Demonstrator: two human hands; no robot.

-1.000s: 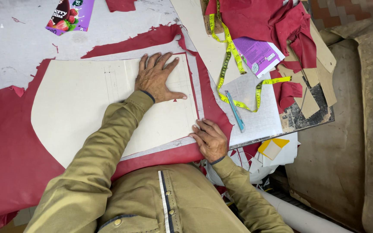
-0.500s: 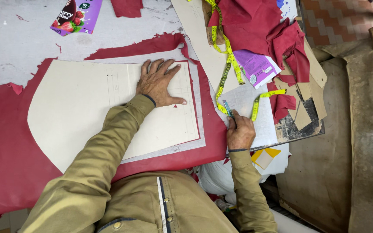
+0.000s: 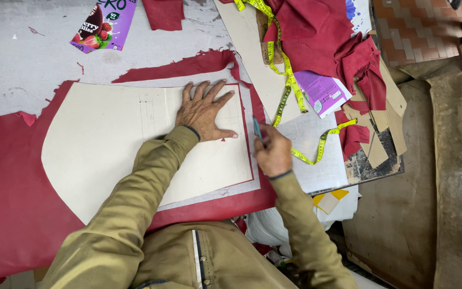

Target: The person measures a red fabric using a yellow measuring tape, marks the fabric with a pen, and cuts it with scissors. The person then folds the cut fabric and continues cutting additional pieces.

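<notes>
On grey worktable (image 3: 38,59), left hand (image 3: 204,112) fingers splayed flat on cream pattern (image 3: 102,144), right hand (image 3: 272,152) fingers gripping blue pen (image 3: 257,128), red leather (image 3: 12,192) beneath.

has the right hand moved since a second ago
Yes. The right hand, holding a blue pen, went from the pattern's lower right corner out to the tape measure, then back to the cream pattern's right edge.

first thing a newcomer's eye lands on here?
Probably the big sheet of red material spread over the table, with a pale card pattern lying on it at centre. The left hand presses flat on that pattern, while the right hand holds a thin blue tool at its right edge. A yellow tape measure snakes across the clutter at upper right.
</notes>
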